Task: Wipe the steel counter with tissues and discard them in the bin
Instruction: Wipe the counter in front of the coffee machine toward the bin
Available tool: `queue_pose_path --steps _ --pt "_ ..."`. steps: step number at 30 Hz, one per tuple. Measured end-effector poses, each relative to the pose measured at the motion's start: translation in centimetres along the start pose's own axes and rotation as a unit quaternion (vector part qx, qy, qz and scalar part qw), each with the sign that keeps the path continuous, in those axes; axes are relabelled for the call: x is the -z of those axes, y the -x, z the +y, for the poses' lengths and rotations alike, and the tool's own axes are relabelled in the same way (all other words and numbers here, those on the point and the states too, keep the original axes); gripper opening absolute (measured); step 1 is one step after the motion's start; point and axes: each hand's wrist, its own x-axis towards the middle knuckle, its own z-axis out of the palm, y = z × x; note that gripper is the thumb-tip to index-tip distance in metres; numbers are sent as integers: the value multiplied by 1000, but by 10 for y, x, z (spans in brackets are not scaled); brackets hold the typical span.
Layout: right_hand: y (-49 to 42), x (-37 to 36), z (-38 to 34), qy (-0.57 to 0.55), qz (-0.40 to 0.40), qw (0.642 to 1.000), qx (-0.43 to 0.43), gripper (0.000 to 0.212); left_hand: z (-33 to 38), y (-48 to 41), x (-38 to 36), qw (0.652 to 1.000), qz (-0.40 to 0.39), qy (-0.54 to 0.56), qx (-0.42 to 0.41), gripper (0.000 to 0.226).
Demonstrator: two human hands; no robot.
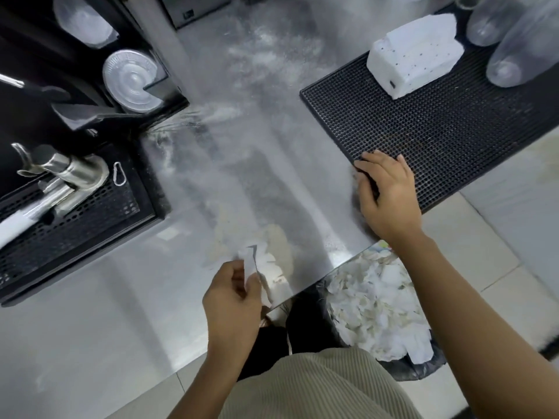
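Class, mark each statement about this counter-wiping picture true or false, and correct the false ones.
1. The left hand pinches a tissue. True.
2. The right hand reaches into the bin. False: it rests on the corner of the black mat.
3. The bin is empty. False: it holds crumpled tissues.
4. The tissue pack sits on the black mat. True.
5. Pale powder smears the steel counter. True.
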Motion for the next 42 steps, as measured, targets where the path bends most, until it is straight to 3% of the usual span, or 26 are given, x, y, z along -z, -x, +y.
queue_pose_path --steps 5,7,12,15,17,20,25,35,38,42 --pt "-1 -2 -1 -20 26 999 -5 34 25 -6 -44 993 -65 61 -74 17" --pt "0 -2 2 -37 41 998 -6 30 31 -14 -44 992 -83 73 -67 15" --pt "-2 -2 6 -65 60 996 -16 31 11 -54 28 992 55 -18 -109 25" --pt "-2 -4 8 -66 60 996 -19 30 -16 -71 60 979 87 -150 -103 23" --pt "-3 -4 8 -64 65 996 -17 30 -24 -72 56 975 82 -172 -118 20" --pt "-2 -4 9 -63 73 995 -12 28 -17 -66 29 975 64 -146 -158 7" --pt "-5 -1 8 -80 63 995 -15 27 8 -57 -16 974 17 -96 -206 16" --pt "-10 21 16 -218 -30 970 -108 26 49 7 -103 972 -84 -8 -219 25" --pt "-15 32 17 -262 -66 953 -139 27 59 25 -118 973 -138 39 -179 25" --pt "-18 38 19 -290 -102 941 -145 28 51 -1 -83 984 -32 78 -155 11"
